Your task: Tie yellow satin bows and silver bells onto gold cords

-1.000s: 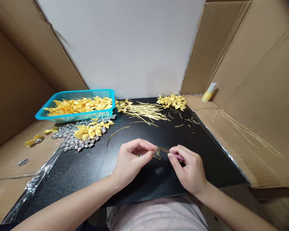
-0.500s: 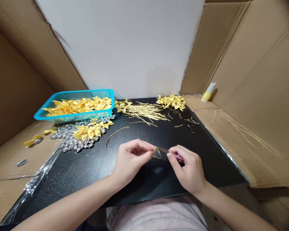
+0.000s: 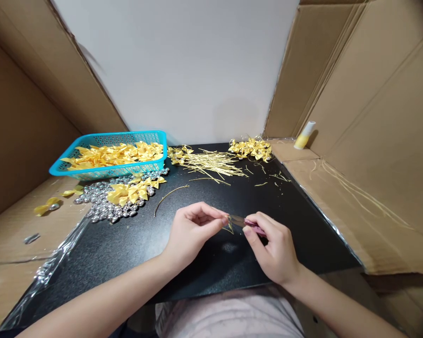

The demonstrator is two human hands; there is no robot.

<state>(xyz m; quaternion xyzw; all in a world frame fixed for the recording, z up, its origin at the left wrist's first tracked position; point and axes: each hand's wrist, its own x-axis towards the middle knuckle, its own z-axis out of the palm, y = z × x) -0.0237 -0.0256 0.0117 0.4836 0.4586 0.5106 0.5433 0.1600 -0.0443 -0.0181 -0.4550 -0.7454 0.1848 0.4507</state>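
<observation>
Near the front middle of the black tabletop, my left hand (image 3: 199, 227) is closed in a pinch on a thin gold cord (image 3: 230, 227). A loop of it hangs out beyond the fingertips, and the part between the fingers is hidden. Small scissors (image 3: 255, 227) with a pinkish-purple handle are gripped in my right hand (image 3: 273, 249). Their metal blades point left and reach the cord right beside my left fingertips. A curved gold cord (image 3: 169, 195) lies on the table beyond my left hand.
A blue basket (image 3: 109, 170) of yellow ribbon bows stands back left. Silver beads (image 3: 105, 206) with several bows lie before it. Cut gold cords (image 3: 213, 162) and finished-looking bows (image 3: 252, 149) lie at the back. A spool (image 3: 305, 136) stands right, by cardboard walls (image 3: 377, 141).
The scissors and my right hand have shifted slightly left, and the blades look a bit further apart. The cord loop has changed shape a little. My left hand is almost still.
</observation>
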